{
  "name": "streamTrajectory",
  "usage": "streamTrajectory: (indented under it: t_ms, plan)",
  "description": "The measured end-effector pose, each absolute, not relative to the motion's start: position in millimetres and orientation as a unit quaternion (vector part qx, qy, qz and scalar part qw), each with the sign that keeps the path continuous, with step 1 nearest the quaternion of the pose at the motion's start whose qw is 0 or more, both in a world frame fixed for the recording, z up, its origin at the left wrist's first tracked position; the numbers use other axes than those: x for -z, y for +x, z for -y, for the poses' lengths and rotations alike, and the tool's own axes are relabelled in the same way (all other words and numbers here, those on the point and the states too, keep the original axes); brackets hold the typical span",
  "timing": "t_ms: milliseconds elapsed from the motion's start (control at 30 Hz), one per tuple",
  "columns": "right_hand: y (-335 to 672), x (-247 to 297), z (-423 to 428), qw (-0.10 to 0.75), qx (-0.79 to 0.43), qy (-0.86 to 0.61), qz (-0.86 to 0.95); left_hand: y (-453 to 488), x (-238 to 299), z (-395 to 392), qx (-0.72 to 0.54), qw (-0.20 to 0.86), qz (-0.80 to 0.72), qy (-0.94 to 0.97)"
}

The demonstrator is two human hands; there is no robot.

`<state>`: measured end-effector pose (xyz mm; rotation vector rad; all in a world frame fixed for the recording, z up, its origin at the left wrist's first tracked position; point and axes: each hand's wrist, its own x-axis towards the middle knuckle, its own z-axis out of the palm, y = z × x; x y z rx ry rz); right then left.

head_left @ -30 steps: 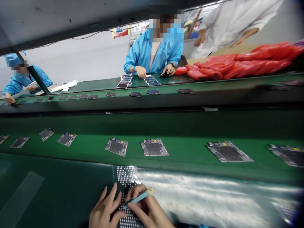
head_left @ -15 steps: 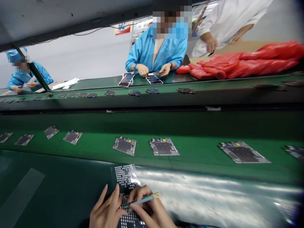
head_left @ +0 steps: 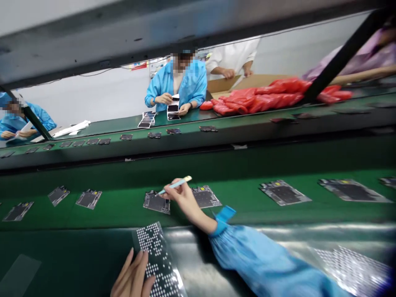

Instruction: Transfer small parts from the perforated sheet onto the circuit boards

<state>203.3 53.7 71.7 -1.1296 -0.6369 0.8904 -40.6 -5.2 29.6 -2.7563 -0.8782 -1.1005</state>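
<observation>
The left hand (head_left: 133,277) is seen at 7 o'clock, its fingers (head_left: 137,264) closed narrowly on the edge of a clear sheet of dotted stickers (head_left: 156,255). The sheet is held tilted above a shiny plastic film (head_left: 210,268). At 12 o'clock from that sheet, the right hand (head_left: 183,198) is raised, its fingers (head_left: 173,192) pinched narrowly around a slim blue stick (head_left: 176,185) with a cream end. The hand is held between two circuit boards (head_left: 156,202) (head_left: 206,196) lying on a green conveyor belt (head_left: 235,214), and a blue sleeve (head_left: 256,260) runs from it toward 4 o'clock. A second dotted sheet (head_left: 352,270) lies on the film at 3 o'clock.

Farther off at 12 o'clock, a strip of dark labels (head_left: 173,108) is held by a person in a blue coat (head_left: 192,84). Red plastic bags (head_left: 260,97) are heaped at 1 o'clock, before a cardboard box (head_left: 256,81).
</observation>
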Motion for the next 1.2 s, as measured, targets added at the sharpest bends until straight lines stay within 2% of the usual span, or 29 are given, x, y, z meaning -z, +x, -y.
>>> streamTrajectory:
  t_ms: [167, 333, 633, 1200]
  plan:
    - [215.7, -39.2, -94.8, 0.687, -0.38, -0.554, 0.277, 13.2, -56.7, -57.3, 0.24, -0.023, 0.295, -0.925]
    - [224.8, -25.1, -93.8, 0.67, -0.351, -0.586, 0.29, 55.1, -56.3, -96.7, 0.12, -0.116, 0.286, -0.943]
    - [236.6, -26.0, -84.9, 0.655, -0.311, -0.614, 0.31, 66.7, -55.1, -99.7, 0.112, -0.139, 0.275, -0.945]
    - [265.4, -19.3, -71.3, 0.658, -0.283, -0.622, 0.317, 93.8, -47.4, -91.5, 0.136, -0.1, 0.229, -0.959]
